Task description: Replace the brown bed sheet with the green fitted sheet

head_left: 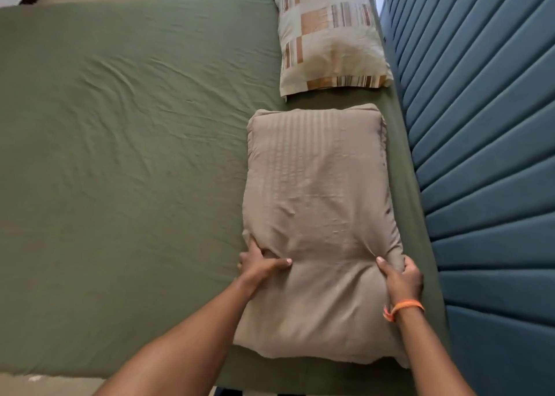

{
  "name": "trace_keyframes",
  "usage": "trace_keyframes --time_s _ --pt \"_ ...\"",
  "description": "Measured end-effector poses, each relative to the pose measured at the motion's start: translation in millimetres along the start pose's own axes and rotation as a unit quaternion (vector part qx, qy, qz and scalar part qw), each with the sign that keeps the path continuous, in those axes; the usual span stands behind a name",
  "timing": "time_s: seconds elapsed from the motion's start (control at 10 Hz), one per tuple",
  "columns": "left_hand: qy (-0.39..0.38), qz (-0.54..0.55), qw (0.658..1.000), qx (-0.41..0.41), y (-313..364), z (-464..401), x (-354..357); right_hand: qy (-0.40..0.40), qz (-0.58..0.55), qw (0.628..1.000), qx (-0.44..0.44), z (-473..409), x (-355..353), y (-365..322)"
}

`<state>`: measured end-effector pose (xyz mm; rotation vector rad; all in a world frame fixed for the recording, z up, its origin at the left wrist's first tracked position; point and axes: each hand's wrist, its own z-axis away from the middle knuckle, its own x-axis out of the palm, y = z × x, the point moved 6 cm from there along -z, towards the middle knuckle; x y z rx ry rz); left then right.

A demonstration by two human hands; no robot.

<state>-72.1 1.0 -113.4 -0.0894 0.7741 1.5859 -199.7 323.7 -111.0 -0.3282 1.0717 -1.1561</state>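
Bed against blue headboard (480,125); green sheet (120,125) fitted, lying under both hands. Left fingers (264,262) and right fingers (399,275) clench tan pillow (318,200). Risk: dragging it rucks the sheet.

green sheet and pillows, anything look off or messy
Nothing is damaged. The green fitted sheet shows creases across its middle. The taupe pillow is pinched in where the left hand and right hand grip its sides. The patterned pillow lies flat.
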Motion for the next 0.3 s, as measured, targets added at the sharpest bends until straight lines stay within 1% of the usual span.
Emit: trace_keyframes --time_s 0.1,0.2,0.3 --pt "-0.041 -0.016 0.999 0.024 4.7 17.1 3.2 0.033 0.015 0.998 -0.048 19.1 -21.6 -5.2" --pt "-0.082 -0.026 0.995 0.042 2.6 21.7 -9.6 0.032 0.047 0.998 -0.04 26.9 -21.6 1.5" --pt "-0.094 -0.093 0.989 0.063 -2.5 39.0 -30.2 0.047 0.086 0.995 -0.016 45.6 -18.0 -1.5"
